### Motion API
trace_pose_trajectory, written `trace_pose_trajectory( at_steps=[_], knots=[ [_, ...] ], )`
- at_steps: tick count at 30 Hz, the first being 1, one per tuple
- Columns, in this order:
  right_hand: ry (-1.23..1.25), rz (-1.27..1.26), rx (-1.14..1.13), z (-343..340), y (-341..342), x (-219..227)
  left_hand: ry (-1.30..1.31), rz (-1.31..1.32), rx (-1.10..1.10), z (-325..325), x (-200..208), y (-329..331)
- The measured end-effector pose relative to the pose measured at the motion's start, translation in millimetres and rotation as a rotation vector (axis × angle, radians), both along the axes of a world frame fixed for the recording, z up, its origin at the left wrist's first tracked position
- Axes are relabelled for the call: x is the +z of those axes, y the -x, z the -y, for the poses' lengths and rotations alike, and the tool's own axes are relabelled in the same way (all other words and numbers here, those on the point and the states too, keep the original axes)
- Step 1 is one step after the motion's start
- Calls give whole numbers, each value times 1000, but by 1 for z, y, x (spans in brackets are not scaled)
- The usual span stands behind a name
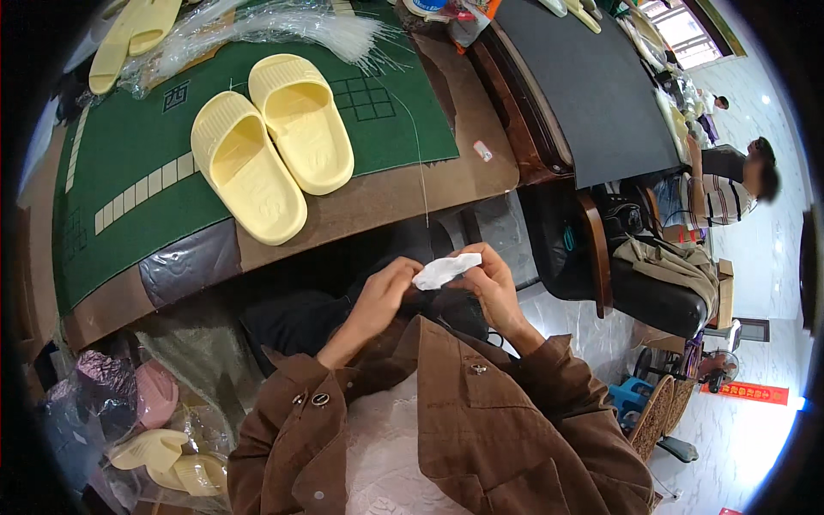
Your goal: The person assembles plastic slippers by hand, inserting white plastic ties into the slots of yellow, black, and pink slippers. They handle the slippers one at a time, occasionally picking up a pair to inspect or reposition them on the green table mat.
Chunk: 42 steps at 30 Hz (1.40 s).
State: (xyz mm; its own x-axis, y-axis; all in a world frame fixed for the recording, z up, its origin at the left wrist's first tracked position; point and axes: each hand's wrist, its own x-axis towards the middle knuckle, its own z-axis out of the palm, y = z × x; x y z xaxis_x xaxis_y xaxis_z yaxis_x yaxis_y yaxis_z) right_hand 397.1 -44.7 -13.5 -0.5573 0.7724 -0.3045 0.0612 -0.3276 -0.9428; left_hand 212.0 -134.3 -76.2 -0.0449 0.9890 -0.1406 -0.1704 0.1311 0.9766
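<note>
In front of my body, a small white crumpled piece (445, 271), like tissue or thin cloth, is held between both hands. My left hand (384, 294) is closed at its left end, fingers curled. The thumb and fingers of my right hand (493, 285) pinch its right side. Beyond them, a pair of pale yellow slippers lies on the table: the left slipper (275, 202) nearer the edge, the right slipper (322, 154) farther back. A thin clear strand (421, 163) runs down over the table edge towards my hands.
Under the slippers is a green mat (163, 232) on a brown table. Clear plastic strands (318, 39) and another yellow slipper pair (129, 39) lie at the back. Bagged slippers (184, 468) sit lower left. A black chair (648, 287) and a seated person (721, 193) are at right.
</note>
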Motion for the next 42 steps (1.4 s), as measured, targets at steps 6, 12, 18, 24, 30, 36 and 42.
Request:
trace_pose_trajectory(
  at_steps=[6, 12, 18, 24, 30, 36, 42],
  knots=[
    [-5, 91, 62, 5, 14, -1, 51, 253, 21, 2, 28, 6],
    [-750, 330, 108, 10, 29, 13, 58, 160, 13, 8, 26, 9],
    [-769, 337, 65, 2, 20, 4, 137, 159, -12, 10, 46, 22],
    [-697, 402, 29, 1, 21, 14, 97, 118, 11, 21, 59, 27],
    [-739, 421, 183, 16, 29, 29, 0, 227, 90, 13, 68, 21],
    [-736, 216, 61, 19, 43, 28, 95, 311, 70, 17, 67, 16],
    [-331, 208, 66, 17, 41, 31, 41, 244, 304, 14, 60, 22]
  ],
)
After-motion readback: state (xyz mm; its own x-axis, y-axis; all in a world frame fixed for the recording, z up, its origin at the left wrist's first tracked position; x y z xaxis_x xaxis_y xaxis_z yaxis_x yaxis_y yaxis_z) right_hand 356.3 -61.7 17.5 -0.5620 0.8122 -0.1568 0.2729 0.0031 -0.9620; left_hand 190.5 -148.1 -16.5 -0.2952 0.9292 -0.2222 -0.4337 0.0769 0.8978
